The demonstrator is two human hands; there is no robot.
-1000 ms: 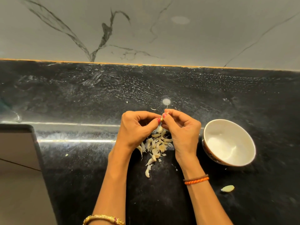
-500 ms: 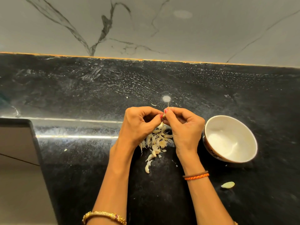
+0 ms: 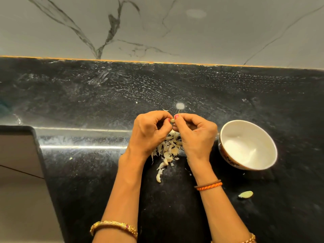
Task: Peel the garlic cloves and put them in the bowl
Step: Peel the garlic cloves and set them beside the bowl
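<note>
Step in hand: peeling one garlic clove point(image 3: 172, 120), held above the table point(image 3: 87, 95) near the middle of its width, over the heap of skins.
Left hand point(image 3: 149, 132): fingers curled, thumb and fingertip pinching the clove's left side.
Right hand point(image 3: 194, 133): fingers curled, thumb and forefinger pinching the clove's right end; a thin wisp of skin sticks up beside the nail.
Clove: mostly hidden between the fingertips; how much skin remains on it I cannot tell.
Doing it well: hold the clove firm with one hand, catch a loose skin edge with the other nail and pull along the clove, turning it as each strip frees; let strips drop onto the heap, not toward the bowl.
Bowls: one white bowl point(image 3: 248, 144), just right of the right hand; it looks empty, though glare makes that uncertain.
Skin heap point(image 3: 168, 149): one pile below the hands, pieces too many to count.
Stray piece point(image 3: 246, 194): one pale greenish bit near the table's front right, apart from the bowl.
</note>
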